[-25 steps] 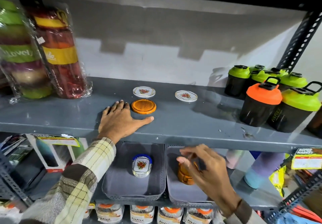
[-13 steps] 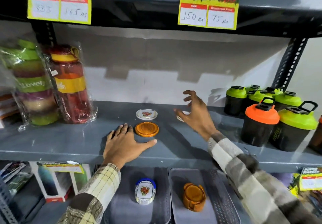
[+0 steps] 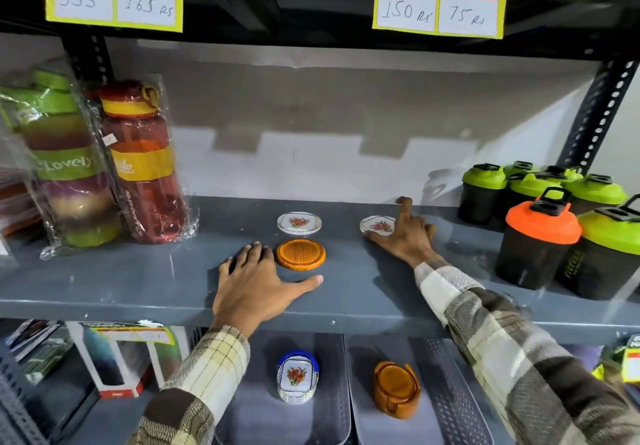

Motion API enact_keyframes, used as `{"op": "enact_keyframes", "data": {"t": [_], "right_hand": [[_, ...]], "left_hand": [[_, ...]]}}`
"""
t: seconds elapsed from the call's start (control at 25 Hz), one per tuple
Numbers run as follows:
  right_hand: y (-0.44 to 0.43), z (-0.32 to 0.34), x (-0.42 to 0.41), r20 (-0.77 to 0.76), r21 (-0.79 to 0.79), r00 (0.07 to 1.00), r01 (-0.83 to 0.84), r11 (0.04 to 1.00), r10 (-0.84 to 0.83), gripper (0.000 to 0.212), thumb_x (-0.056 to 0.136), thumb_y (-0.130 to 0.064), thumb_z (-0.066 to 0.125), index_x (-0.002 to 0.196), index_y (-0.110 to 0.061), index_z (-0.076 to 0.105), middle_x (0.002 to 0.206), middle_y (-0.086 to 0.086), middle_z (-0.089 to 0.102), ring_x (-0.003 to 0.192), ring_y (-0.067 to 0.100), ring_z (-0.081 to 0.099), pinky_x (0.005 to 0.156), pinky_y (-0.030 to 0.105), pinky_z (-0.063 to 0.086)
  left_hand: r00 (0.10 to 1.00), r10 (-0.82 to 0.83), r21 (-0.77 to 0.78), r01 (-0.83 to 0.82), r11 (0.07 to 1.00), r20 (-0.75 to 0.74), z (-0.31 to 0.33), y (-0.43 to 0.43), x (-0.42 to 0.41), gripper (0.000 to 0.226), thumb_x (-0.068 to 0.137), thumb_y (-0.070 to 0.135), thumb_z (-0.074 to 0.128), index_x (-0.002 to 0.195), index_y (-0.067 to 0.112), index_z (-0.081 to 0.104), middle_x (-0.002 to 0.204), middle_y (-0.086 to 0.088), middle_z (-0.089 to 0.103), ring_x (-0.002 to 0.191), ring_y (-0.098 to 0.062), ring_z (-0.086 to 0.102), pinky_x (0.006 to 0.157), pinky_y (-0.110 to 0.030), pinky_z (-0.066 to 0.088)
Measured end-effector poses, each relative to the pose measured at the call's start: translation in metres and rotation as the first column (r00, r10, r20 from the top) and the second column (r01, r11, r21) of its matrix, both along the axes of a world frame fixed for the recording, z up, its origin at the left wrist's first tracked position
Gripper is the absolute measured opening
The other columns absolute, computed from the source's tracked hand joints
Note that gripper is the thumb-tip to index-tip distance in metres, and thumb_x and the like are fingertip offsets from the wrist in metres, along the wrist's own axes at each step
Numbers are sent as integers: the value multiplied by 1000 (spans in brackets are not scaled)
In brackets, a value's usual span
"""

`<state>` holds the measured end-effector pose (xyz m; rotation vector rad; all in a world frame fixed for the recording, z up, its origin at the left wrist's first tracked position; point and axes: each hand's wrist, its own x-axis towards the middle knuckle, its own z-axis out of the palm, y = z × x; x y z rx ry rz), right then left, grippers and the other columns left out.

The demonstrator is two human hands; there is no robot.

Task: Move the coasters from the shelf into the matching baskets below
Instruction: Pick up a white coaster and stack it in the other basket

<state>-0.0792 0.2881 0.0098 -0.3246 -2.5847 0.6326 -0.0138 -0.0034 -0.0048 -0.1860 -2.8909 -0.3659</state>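
1. Flat on the grey shelf [image 3: 138, 282]: white left floral coaster [image 3: 299, 223], right floral coaster [image 3: 377, 225], ribbed orange coaster [image 3: 301, 254].
2. Left grip [image 3: 254, 283] apart, flat beside orange coaster; right grip [image 3: 405, 236] touching right floral coaster, clamped or not: cannot tell.
3. Below, two grey baskets [image 3: 332, 392]; shaker bottles [image 3: 540, 236] rightward.

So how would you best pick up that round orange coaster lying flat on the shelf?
By its rim, from above: the orange coaster is a thin disc flat on the shelf, with no handle. Probably thumb on the near edge and fingers on the left edge, where the left hand lies; the floral coaster close behind crowds the far edge.
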Motion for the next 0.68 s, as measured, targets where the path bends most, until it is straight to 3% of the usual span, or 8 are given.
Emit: {"op": "enact_keyframes", "data": {"t": [0.16,0.36,0.48,0.68], "right_hand": [[-13,15,23,-190,34,980,-59,998,65,97,67,-68,77,137,-23,28,119,12,67,122,34,54,91,44,26],[-49,42,76,-497,100,851,-138,985,170,103,57,-77,75,135,-29,29,129,-5,63,124,25,50,92,39,21],[-67,59,112,-602,171,764,-163,972,234,99,57,-74,80,133,-32,32,131,-11,55,119,27,55,86,32,16],[-87,80,170,-692,210,666,-184,960,279,97,59,-79,73,133,-28,36,129,-20,42,116,24,56,89,36,21]], "left_hand": [[1000,-6,4,6,1000,4,0,0,1,137,56,107,25,156,14,33,167,-5,24,153,-21,20,121,-46,15],[1000,-3,22,3,1000,-3,0,0,0,137,54,108,23,153,15,36,166,-5,28,152,-21,23,121,-45,16],[1000,8,16,-8,1000,-19,0,1,1,132,54,108,26,149,18,43,164,-4,32,150,-22,27,120,-45,18],[1000,-2,42,2,999,16,0,-1,0,137,53,108,25,153,14,38,165,-4,29,152,-20,22,122,-45,16]]}}
